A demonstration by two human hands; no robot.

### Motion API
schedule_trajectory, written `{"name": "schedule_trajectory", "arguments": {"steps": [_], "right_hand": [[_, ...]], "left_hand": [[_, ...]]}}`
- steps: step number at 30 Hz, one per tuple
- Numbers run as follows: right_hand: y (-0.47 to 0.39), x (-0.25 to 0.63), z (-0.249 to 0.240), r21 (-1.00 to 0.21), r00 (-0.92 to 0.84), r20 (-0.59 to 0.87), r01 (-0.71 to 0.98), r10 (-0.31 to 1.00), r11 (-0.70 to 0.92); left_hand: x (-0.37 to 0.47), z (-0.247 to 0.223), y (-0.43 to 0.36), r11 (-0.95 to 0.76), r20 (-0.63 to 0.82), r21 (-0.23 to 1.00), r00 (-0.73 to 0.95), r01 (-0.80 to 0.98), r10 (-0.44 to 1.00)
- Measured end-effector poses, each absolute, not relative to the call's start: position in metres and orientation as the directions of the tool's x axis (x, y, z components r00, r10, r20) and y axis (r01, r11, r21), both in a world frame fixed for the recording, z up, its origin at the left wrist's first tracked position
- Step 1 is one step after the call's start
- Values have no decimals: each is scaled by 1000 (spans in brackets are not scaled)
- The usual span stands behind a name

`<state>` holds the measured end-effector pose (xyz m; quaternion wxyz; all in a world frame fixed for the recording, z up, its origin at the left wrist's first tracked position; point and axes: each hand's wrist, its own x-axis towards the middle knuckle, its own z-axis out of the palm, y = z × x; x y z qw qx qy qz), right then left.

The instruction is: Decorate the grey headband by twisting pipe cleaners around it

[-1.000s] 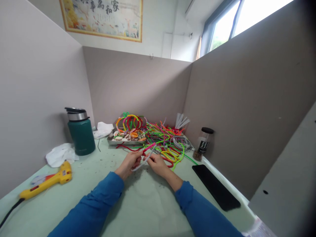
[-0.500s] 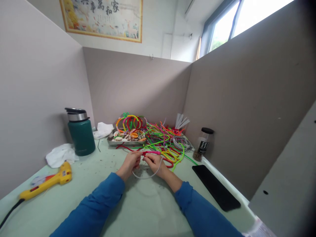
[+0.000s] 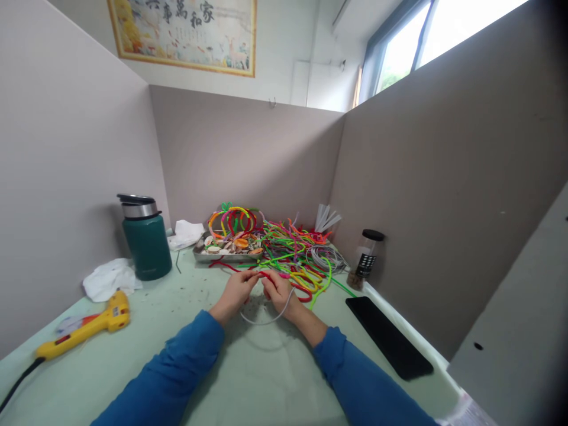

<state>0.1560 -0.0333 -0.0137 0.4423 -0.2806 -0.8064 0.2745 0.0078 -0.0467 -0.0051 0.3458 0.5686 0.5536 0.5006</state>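
Observation:
Both hands meet over the table, holding a thin grey-white hoop whose lower curve hangs below them. Red and pink pipe cleaner is wound around its far side, partly covered by my fingers. My left hand pinches the red pipe cleaner at the left. Close beside it, my right hand is closed around the wound part. Just beyond lies a tangled heap of coloured pipe cleaners, with several bare grey hoops at its right.
Behind my hands, a metal tray holds shell-like pieces and a hoop structure of coloured pipe cleaners. Left are a green bottle, tissues and a yellow glue gun. Right are a jar and black slab. Partitions surround the table.
My right hand has turned and closed more over the wound part, hiding much of the pink. The red strand now arches between my hands. The hoop has shifted slightly.

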Motion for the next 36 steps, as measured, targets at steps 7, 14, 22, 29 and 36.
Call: {"name": "schedule_trajectory", "arguments": {"steps": [7, 14, 22, 29, 36], "right_hand": [[-37, 158, -12, -597, -482, 592, 276, 646, 753], [-39, 156, -14, -557, -541, 569, 300, 619, 774], [-37, 156, -14, -524, -550, 549, 360, 629, 772], [-29, 158, -21, -504, -474, 555, 463, 684, 729], [-20, 158, -28, -554, -375, 554, 500, 743, 666]], "left_hand": [[7, 2, -54, -210, 292, 855, -106, 474, 950], [4, -1, -51, -171, 278, 855, -154, 489, 948], [-1, -2, -47, -57, 134, 961, -275, 271, 952], [-3, 8, -51, 50, -72, 994, -244, -94, 967], [-1, 13, -56, 136, -156, 984, -183, -118, 971]]}}
